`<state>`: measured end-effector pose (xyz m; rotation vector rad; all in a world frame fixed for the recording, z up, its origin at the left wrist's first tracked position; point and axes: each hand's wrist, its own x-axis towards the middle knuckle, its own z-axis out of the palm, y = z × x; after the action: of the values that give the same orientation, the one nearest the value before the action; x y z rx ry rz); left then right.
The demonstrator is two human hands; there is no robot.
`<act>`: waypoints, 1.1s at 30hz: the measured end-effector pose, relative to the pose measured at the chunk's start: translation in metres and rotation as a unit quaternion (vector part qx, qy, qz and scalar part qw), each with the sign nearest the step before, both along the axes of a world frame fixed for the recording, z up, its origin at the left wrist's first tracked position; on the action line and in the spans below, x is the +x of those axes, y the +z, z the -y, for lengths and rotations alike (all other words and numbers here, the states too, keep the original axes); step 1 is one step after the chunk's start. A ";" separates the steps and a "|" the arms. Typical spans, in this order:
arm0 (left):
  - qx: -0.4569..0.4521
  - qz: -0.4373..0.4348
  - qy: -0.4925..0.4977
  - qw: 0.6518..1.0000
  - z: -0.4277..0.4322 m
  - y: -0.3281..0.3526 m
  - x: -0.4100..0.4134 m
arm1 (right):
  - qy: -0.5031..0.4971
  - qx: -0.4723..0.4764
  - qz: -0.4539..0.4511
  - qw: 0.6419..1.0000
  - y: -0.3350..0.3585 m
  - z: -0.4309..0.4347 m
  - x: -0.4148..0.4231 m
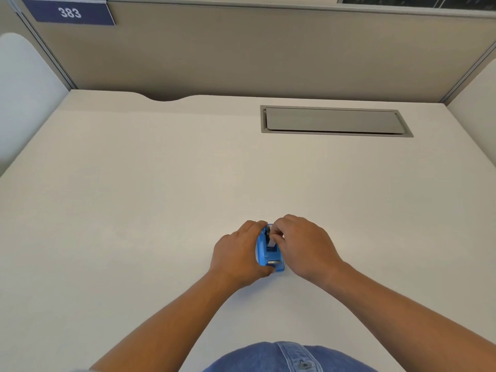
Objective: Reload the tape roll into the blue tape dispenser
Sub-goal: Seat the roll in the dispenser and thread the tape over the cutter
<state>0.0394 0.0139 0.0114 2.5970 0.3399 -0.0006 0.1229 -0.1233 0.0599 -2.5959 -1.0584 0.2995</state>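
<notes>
A small blue tape dispenser (271, 257) stands on the white desk (161, 197), its metal cutter end toward me. My left hand (237, 252) wraps around its left side and grips it. My right hand (302, 244) reaches in from the right, its fingertips pinched on a pale strip of tape (272, 241) over the dispenser's top. The tape roll sits inside the dispenser and is mostly hidden by my fingers.
A grey cable hatch (332, 120) is set into the desk at the back right. Beige partition walls (241, 49) close the desk at the back and sides, with a blue sign reading 383 (69, 12) at the top left.
</notes>
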 end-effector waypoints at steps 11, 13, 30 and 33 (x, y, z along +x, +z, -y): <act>0.027 -0.012 -0.032 0.999 -0.004 -0.002 -0.002 | -0.008 0.038 0.005 0.999 -0.006 0.016 -0.023; 0.012 -0.019 -0.040 0.999 -0.008 -0.002 -0.003 | -0.009 0.047 0.001 0.999 -0.007 0.020 -0.026; 0.006 -0.008 -0.021 1.000 -0.010 -0.009 -0.001 | 0.018 0.077 0.070 0.994 -0.014 0.041 -0.070; 0.007 -0.006 -0.023 1.000 -0.011 -0.009 -0.001 | 0.024 0.091 0.081 0.992 -0.018 0.043 -0.073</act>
<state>0.0381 0.0248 0.0025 2.6194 0.2862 -0.0286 0.0497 -0.1666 0.0414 -2.4663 -1.1467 0.0028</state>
